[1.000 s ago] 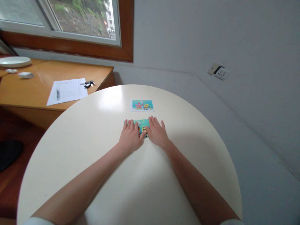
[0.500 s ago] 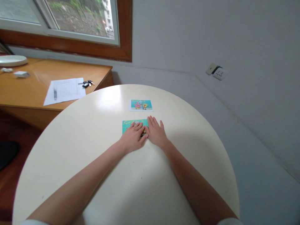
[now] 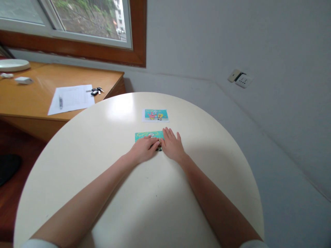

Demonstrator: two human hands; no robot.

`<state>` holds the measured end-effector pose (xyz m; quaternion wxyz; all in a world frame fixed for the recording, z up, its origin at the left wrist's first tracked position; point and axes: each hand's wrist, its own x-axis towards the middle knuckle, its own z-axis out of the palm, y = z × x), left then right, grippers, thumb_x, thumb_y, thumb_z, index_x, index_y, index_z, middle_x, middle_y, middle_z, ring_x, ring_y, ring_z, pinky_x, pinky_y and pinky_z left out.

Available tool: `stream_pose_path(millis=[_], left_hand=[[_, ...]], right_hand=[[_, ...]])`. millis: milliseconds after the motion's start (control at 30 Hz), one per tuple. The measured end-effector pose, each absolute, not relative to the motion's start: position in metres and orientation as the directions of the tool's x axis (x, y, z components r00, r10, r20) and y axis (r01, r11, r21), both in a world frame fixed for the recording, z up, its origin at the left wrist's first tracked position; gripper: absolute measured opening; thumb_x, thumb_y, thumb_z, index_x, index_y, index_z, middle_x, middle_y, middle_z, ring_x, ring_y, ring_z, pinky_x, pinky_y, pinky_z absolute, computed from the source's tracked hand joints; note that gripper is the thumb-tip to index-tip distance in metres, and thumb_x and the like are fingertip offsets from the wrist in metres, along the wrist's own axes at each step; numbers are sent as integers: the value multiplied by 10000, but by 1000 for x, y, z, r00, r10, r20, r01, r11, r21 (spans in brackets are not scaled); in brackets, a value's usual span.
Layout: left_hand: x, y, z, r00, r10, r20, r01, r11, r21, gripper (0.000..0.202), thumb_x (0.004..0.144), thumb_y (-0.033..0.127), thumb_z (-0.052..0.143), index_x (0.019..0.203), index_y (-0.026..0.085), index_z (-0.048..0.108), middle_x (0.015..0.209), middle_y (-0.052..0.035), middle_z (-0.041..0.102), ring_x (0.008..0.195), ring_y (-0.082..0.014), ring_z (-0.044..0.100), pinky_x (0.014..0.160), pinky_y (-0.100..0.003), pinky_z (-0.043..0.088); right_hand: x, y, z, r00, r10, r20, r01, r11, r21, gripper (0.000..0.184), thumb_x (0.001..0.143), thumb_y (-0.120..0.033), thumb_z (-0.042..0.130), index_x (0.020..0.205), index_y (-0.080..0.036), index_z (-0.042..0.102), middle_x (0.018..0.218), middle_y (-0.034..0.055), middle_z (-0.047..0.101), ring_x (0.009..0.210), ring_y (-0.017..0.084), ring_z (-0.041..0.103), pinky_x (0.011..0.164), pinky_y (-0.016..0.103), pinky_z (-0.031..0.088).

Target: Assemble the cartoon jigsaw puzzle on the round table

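A turquoise cartoon picture (image 3: pixel 142 135) lies flat on the white round table under both my hands. It may be a jigsaw puzzle, but I cannot make out its seams. My left hand (image 3: pixel 143 148) rests across its lower left part, fingers pointing right and lying on it, thumb just below them. Along the right end my right hand (image 3: pixel 172 146) lies flat with its fingers stretched out, thumb close to the left fingertips. Between the hands a little of the picture's lower edge shows; the rest there is covered. Farther off lies a white-bordered print (image 3: pixel 156 116) of a similar cartoon scene.
The round white table (image 3: pixel 88 151) fills the middle. On a wooden desk (image 3: pixel 59 75) at the left are a sheet of paper (image 3: pixel 74 98), a pen (image 3: pixel 60 102) and keys (image 3: pixel 97 91). A wall socket (image 3: pixel 243 80) is at the right.
My left hand has turned and slid slightly left and down, its fingers now pointing more to the right with the thumb nearer them. My right hand has stayed in place.
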<state>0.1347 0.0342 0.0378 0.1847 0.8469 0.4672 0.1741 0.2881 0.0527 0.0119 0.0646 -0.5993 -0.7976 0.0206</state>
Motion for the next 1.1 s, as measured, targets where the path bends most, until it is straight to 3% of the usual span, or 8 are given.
stream_pose_path(millis=[100, 233, 433, 567, 700, 867, 967, 1100], left_hand=[[129, 38, 41, 479, 870, 115, 726, -466, 506, 416, 941, 309, 268, 888, 213, 670, 846, -38, 704, 841, -181, 632, 875, -325, 464], [124, 40, 42, 423, 897, 131, 780, -434, 451, 434, 936, 334, 272, 779, 182, 648, 772, -67, 669, 771, -194, 611, 750, -311, 477], [118, 43, 35, 395, 895, 208, 825, -445, 347, 414, 936, 299, 264, 762, 190, 623, 811, -52, 693, 808, -177, 624, 1033, -358, 361], [113, 46, 32, 350, 910, 224, 853, -408, 326, 402, 932, 281, 259, 795, 190, 625, 856, -33, 704, 822, -167, 632, 1117, -418, 246], [108, 48, 27, 233, 945, 228, 901, -298, 315, 345, 904, 242, 301, 949, 197, 640, 1098, -52, 678, 1049, -190, 598, 1145, -482, 156], [109, 50, 16, 60, 983, 174, 980, -91, 179, 456, 914, 296, 307, 1280, 106, 502, 1406, -164, 453, 1305, -273, 410, 1130, -545, 138], [111, 49, 14, 23, 995, 96, 990, -36, 135, 551, 930, 309, 250, 1388, 23, 358, 1481, -198, 315, 1382, -295, 274, 1123, -554, 150], [117, 46, 16, 50, 997, 60, 993, -56, 101, 570, 923, 255, 212, 1410, -30, 293, 1495, -218, 265, 1396, -308, 231, 1116, -570, 153]], right_hand=[[288, 53, 14, -268, 960, 77, 951, 276, -139, 531, 936, -304, 244, 1425, -109, 318, 1509, 123, 291, 1395, 231, 260, 1119, 516, 180], [288, 54, 16, -250, 965, 75, 944, 260, -203, 506, 931, -316, 281, 1393, -124, 361, 1495, 122, 328, 1387, 223, 274, 1118, 514, 183], [293, 56, 14, -218, 964, 153, 915, 257, -310, 355, 908, -296, 382, 1212, -176, 518, 1387, 128, 477, 1314, 212, 386, 1102, 492, 214], [294, 55, 13, -273, 936, 224, 860, 342, -380, 211, 881, -240, 432, 1008, -200, 596, 1255, 105, 576, 1213, 199, 485, 1074, 465, 252], [289, 48, 16, -422, 868, 263, 750, 497, -437, 137, 847, -209, 485, 911, -207, 607, 1173, 76, 623, 1174, 172, 515, 1060, 397, 272], [284, 42, 18, -508, 817, 274, 672, 574, -467, 132, 840, -204, 512, 925, -216, 612, 1126, 57, 652, 1131, 167, 545, 1059, 389, 263], [285, 43, 18, -514, 810, 283, 669, 585, -458, 146, 865, -202, 488, 917, -215, 623, 1113, 50, 663, 1105, 155, 558, 1042, 362, 279], [285, 44, 18, -528, 794, 300, 666, 607, -434, 200, 883, -180, 456, 986, -209, 625, 1103, 37, 670, 1061, 148, 574, 1004, 332, 313]])
